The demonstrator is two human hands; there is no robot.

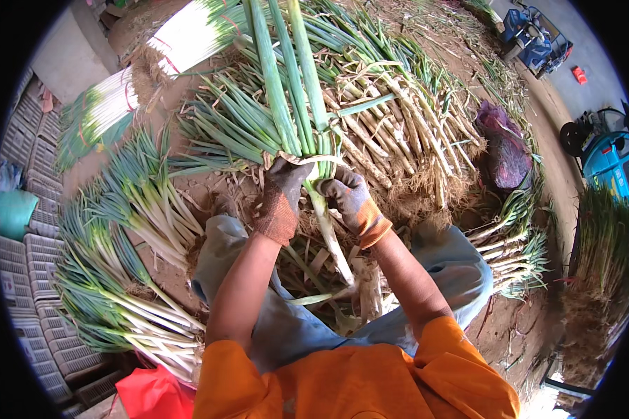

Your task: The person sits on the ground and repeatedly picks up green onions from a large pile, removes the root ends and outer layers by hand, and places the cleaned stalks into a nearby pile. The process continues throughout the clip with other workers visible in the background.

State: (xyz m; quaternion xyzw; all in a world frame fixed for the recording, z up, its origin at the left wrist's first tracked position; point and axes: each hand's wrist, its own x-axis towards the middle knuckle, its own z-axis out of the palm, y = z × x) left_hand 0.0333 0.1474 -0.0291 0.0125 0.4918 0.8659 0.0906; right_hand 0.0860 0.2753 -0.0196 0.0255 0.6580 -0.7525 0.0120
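Note:
Upright between my hands is a large green onion (325, 230), its thick leaves pointing away from me and its pale lower stalk angled down between my knees. My left hand (283, 196), in a grey and orange work glove, grips it where the leaves part, with a dry, tan outer leaf (322, 158) lying across there. My right hand (352, 201), gloved alike, pinches at the stalk's right side with curled fingers; its fingertips are partly hidden. Beyond my hands lies a heap of untrimmed, soil-stained green onions (398, 125) with roots attached.
Cleaner white-stalked green onions (152, 319) lie to my left. Tied bundles (107, 102) stand behind them, near stacked plastic crates (44, 262). To the right are a purple mesh sack (506, 152), a turquoise machine (610, 160) and a blue cargo tricycle (534, 39). Peelings litter the ground.

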